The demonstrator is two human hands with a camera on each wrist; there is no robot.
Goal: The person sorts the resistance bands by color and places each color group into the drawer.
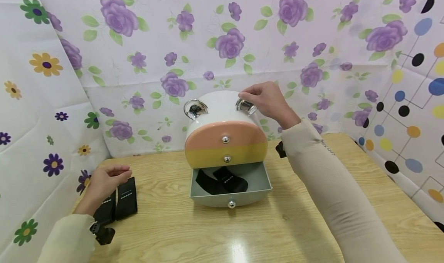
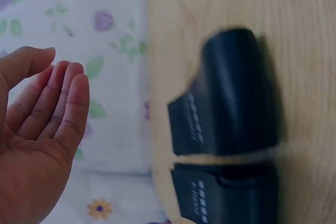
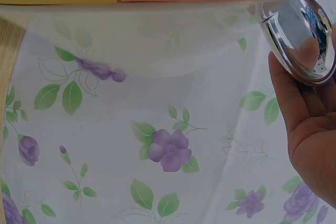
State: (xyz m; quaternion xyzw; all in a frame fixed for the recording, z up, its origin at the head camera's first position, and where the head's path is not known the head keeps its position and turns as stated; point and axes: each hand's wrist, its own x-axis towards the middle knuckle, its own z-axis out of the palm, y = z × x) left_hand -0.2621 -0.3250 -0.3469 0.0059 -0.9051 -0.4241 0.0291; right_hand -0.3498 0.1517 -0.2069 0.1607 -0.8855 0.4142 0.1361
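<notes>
A small rounded drawer cabinet [image 1: 226,135] with a white shell stands on the table. Its grey bottom drawer [image 1: 231,200] is pulled out and holds two black folded pieces [image 1: 231,179] that look like socks. My right hand [image 1: 268,101] holds the chrome ear [image 1: 247,106] at the cabinet's top right; in the right wrist view, fingers curl behind this shiny ear [image 3: 302,40]. My left hand [image 1: 105,184] hovers with loosely bent fingers over more black folded socks [image 1: 126,199] on the table. The left wrist view shows its palm [image 2: 37,166] holding nothing, beside these socks [image 2: 239,93].
The wooden table [image 1: 166,232] meets a purple-flowered cloth [image 1: 145,70] behind the cabinet. A daisy-print cloth [image 1: 31,112] hangs at left and a dotted cloth [image 1: 412,112] at right. Another chrome ear [image 1: 195,109] sits on the cabinet's top left.
</notes>
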